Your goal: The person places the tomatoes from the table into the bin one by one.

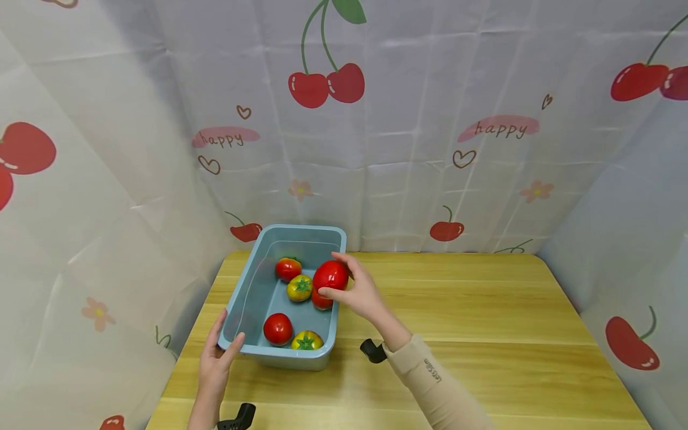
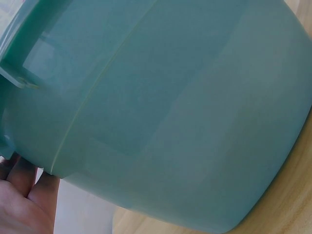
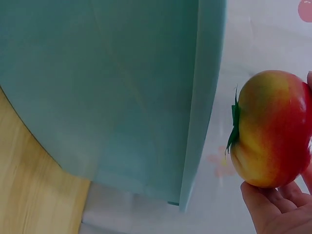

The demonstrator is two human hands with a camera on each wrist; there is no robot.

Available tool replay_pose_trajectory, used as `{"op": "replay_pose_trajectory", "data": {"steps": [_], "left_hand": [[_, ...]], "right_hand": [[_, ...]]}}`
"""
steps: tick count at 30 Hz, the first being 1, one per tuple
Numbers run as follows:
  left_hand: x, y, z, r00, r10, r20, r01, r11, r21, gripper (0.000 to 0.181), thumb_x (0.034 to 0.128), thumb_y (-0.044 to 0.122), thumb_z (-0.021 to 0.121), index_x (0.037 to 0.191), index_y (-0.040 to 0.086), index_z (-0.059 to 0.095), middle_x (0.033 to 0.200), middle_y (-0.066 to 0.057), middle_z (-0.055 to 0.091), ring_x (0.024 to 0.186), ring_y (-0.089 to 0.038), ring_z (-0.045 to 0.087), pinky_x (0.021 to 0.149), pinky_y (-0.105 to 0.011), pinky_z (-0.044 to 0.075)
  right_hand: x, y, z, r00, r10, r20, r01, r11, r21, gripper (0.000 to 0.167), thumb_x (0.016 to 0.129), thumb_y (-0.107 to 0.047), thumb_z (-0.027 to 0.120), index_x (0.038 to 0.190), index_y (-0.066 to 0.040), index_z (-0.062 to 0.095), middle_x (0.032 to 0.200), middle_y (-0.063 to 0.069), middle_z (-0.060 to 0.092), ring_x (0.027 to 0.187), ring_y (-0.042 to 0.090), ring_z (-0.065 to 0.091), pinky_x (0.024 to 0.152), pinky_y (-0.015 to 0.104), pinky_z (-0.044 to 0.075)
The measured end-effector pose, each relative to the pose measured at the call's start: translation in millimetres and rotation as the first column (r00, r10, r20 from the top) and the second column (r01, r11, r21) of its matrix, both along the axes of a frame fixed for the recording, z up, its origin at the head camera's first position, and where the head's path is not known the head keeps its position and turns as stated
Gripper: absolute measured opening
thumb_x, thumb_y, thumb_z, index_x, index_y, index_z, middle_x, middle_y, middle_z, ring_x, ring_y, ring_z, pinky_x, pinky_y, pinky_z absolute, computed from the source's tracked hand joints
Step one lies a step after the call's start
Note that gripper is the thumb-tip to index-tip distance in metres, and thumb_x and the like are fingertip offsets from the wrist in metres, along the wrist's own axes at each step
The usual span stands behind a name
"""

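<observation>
My right hand [image 1: 362,295] holds a tomato [image 1: 330,275] between thumb and fingers, above the right rim of a blue plastic bin [image 1: 287,361]. In the right wrist view this tomato [image 3: 273,129] shows a red side, a yellow-green side and a green calyx, beyond the bin's wall [image 3: 122,97]. With thumb and fingers, my left hand [image 1: 215,361] grips the near left corner of the bin. Inside lie several tomatoes: a red one [image 1: 278,329], a yellow-green one [image 1: 307,341], another yellow-green one [image 1: 299,288] and others, one partly hidden under the held tomato.
The bin stands on the left part of a wooden table [image 1: 473,322]. A printed cloth [image 1: 398,149] hangs behind the table and along both sides. Black wrist-worn devices [image 1: 373,351] sit by both wrists.
</observation>
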State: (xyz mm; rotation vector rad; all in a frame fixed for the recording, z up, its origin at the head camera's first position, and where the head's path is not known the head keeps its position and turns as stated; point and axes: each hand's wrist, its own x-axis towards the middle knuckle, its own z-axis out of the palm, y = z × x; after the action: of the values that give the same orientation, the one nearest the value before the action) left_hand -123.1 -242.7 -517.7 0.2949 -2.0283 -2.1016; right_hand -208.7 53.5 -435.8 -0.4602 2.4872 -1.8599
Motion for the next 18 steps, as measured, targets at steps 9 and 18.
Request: {"op": "replay_pose_trajectory", "data": {"steps": [9, 18], "left_hand": [[1.0, 0.3, -0.2, 1.000, 0.000, 0.007, 0.000, 1.000, 0.005, 0.067, 0.0906, 0.005, 0.062, 0.148, 0.015, 0.030, 0.152, -0.006, 0.021, 0.129, -0.025, 0.027, 0.085, -0.008, 0.040], [1.0, 0.3, -0.5, 1.000, -0.007, -0.005, 0.007, 1.000, 0.009, 0.066, 0.0908, 0.004, 0.061, 0.148, 0.015, 0.030, 0.151, -0.005, 0.021, 0.127, -0.023, 0.028, 0.085, -0.009, 0.040]], "right_hand": [[4.3, -11, -4.8, 1.000, 0.029, 0.007, -0.029, 0.999, 0.043, 0.070, 0.078, -0.030, 0.077, 0.138, -0.020, 0.043, 0.137, 0.005, 0.044, 0.119, 0.025, 0.044, 0.086, 0.041, 0.049], [6.8, -17, -7.9, 0.998, 0.057, -0.001, -0.057, 0.997, 0.061, 0.071, 0.077, -0.028, 0.078, 0.138, -0.018, 0.044, 0.136, 0.006, 0.045, 0.117, 0.024, 0.045, 0.085, 0.041, 0.049]]}}
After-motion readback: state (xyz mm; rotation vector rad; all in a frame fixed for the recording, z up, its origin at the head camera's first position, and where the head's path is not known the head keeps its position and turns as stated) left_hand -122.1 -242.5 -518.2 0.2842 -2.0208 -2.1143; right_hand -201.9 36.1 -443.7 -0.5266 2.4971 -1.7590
